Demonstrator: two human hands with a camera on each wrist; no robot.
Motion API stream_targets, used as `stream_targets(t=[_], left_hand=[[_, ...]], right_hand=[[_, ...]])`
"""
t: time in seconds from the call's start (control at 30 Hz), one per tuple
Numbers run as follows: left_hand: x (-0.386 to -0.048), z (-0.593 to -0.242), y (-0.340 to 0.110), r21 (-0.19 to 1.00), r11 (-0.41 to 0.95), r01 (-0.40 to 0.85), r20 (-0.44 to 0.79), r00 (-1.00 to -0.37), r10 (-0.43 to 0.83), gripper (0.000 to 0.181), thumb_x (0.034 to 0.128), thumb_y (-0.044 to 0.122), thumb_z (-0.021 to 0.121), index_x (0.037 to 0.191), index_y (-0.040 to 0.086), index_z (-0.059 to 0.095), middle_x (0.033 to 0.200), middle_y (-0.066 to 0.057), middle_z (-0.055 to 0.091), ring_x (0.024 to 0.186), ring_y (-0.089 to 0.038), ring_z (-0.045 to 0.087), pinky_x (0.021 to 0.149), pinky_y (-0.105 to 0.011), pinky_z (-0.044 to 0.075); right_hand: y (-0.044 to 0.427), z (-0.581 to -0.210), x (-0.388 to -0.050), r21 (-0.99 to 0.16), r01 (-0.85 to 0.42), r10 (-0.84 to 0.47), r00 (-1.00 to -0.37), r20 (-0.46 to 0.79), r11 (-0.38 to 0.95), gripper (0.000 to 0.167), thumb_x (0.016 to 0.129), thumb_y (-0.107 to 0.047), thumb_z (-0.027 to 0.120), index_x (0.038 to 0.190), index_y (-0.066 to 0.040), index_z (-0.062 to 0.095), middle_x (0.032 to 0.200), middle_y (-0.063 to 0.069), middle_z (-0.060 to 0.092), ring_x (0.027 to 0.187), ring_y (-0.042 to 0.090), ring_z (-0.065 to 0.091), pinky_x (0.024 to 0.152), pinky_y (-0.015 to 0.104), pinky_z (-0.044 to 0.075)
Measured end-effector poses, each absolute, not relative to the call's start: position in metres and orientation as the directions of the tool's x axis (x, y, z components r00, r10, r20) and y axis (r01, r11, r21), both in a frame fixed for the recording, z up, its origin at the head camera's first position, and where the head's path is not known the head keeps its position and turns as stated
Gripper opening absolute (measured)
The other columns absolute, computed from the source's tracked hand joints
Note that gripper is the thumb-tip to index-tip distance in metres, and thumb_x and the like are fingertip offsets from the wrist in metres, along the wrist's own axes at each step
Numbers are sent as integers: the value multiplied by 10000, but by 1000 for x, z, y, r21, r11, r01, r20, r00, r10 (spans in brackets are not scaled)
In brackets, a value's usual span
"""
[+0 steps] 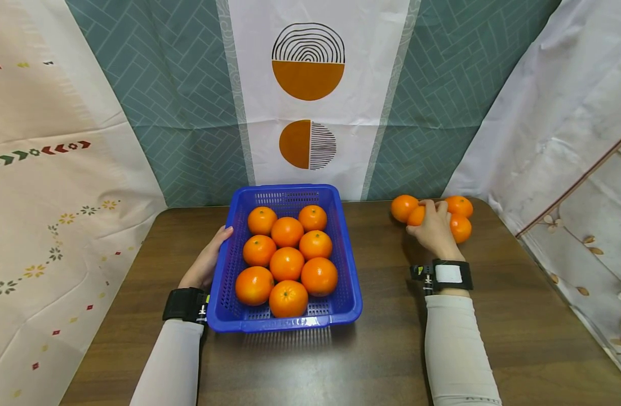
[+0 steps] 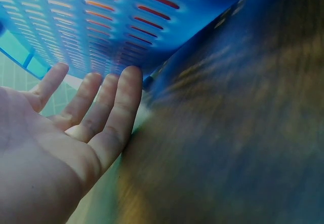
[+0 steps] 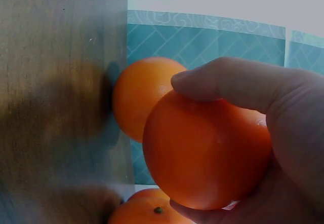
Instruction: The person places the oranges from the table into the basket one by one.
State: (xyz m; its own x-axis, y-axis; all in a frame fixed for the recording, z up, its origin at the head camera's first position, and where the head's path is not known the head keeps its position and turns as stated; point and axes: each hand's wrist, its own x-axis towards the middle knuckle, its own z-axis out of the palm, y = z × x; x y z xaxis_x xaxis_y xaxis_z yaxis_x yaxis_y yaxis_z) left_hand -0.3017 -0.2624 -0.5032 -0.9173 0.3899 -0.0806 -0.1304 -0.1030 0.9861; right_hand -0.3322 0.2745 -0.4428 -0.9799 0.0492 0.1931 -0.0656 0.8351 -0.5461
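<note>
A: Seeing what first, in the head view?

B: Gripping an orange [image 1: 416, 216] in the right hand [image 1: 437, 231], bending the fingers round it. Seeing one loose orange [image 1: 403, 208] just left of the grip and two more oranges [image 1: 461, 228] just right of it.

A: And finding the basket [image 1: 285, 325] where?

B: Finding it well left of that grip, right beside the left hand [image 1: 208, 261], on the table [image 1: 381, 349]. Counting nine oranges [image 1: 287, 263] inside. Noticing patterned cloth [image 1: 189, 84] beyond both hands.

A: Turning to the left wrist view: grasping anything there?

B: Not curling round anything; holding the fingers [image 2: 127, 100] spread and nearly straight, resting the tips by the basket's slotted wall. Glimpsing orange colour through the slots above the fingertips. Not telling from here how firmly pressing.

A: Ending with the right wrist view?

B: Pinching the orange between thumb and fingers, opening only as wide as the fruit. Seeing another orange just past the grip, partly covered by the held fruit, and one more, showing a green stem, low on the fingers' side.
</note>
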Motion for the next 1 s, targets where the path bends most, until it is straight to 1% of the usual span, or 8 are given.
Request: stream_targets(t=[0.17,0.43,0.73,0.93,1.0], left_hand=[[-302,-503,-261,983,-125,-138,-78,-916,394,542,1127,517,291,1577,244,160,1331,-65,495,1085,-172,629,888,-376,588],[-302,-502,-261,978,-158,-137,-63,-915,399,504,1131,506,296,1548,243,192,1296,-46,519,1054,-153,640,864,-359,591],[-302,-502,-261,982,-146,-117,-48,-911,409,530,1135,492,281,1572,220,156,1283,-42,522,1040,-149,642,849,-351,595],[-302,-502,-261,981,-153,-122,-49,-911,410,494,1137,482,282,1546,225,178,1265,-35,530,1028,-149,640,848,-347,593],[-302,-502,-261,981,-154,-121,-48,-910,412,495,1139,477,279,1550,223,176,1265,-33,533,1027,-148,642,847,-346,594]], right_hand=[[274,-440,-332,-573,-75,65,-974,219,816,668,860,-119,745,1402,63,400,1378,368,261,1167,610,367,990,692,366],[271,-433,-333,-576,-137,30,-962,271,806,666,870,-128,756,1419,71,436,1365,342,385,1194,542,410,1006,637,374],[264,-418,-331,-639,-219,-67,-965,254,737,661,946,-182,755,1488,4,425,1432,297,368,1149,453,483,955,600,457],[259,-412,-329,-653,-243,-76,-959,273,717,681,939,-202,773,1491,-5,426,1434,292,380,1142,441,486,956,565,441],[257,-410,-328,-658,-242,-75,-959,272,713,690,938,-213,779,1491,-9,422,1408,293,396,1130,437,488,948,556,438]])
